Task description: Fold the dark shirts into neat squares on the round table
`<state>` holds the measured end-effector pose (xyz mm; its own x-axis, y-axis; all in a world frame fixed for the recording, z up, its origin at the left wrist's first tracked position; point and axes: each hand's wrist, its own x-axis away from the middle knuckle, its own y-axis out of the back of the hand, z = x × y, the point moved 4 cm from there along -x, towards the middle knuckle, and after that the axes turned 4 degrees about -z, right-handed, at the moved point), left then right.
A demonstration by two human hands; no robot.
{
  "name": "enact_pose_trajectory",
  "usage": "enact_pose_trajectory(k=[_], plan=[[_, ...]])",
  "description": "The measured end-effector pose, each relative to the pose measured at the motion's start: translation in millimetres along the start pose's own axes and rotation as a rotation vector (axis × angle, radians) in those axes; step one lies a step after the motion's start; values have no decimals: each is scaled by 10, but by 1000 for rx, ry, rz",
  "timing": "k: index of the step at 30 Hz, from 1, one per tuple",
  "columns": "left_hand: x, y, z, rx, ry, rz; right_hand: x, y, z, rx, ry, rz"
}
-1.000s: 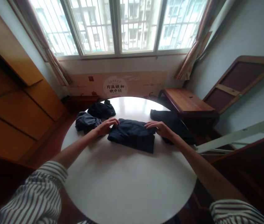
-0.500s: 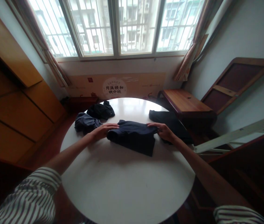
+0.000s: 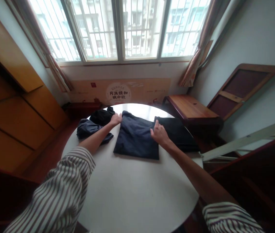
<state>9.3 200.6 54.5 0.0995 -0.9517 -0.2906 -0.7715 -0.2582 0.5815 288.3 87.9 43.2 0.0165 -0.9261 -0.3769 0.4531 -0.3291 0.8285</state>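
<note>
Pinching navy garment (image 3: 137,139) by its far-left corner in left grip (image 3: 116,119), likely to keep it flat between both grips; resting right grip (image 3: 160,134) at its right edge, cannot tell if clasping; with crumpled clothes (image 3: 87,128) beside left grip.

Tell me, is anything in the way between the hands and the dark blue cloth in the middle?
Nothing visible is: the left hand is right at the far left corner of the dark blue cloth, and the right hand is at its right edge.
</note>
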Motion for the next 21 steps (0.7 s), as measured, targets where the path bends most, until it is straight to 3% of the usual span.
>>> enact_pose_trajectory(k=[3, 9, 14, 17, 19, 21], plan=[[287, -40, 101, -135, 48, 9, 289, -13, 57, 147, 109, 56], [946, -165, 140, -581, -192, 79, 765, -141, 45, 127, 102, 242], [956, -138, 144, -514, -188, 73, 765, -132, -62, -131, -47, 201], [819, -102, 200, -290, 5, 112, 559, -75, -193, -474, -318, 163], [746, -101, 275, -95, 212, 155, 421, -83, -229, -720, -489, 227], [704, -126, 325, 56, 342, 213, 308, -93, -199, -880, -554, 302]])
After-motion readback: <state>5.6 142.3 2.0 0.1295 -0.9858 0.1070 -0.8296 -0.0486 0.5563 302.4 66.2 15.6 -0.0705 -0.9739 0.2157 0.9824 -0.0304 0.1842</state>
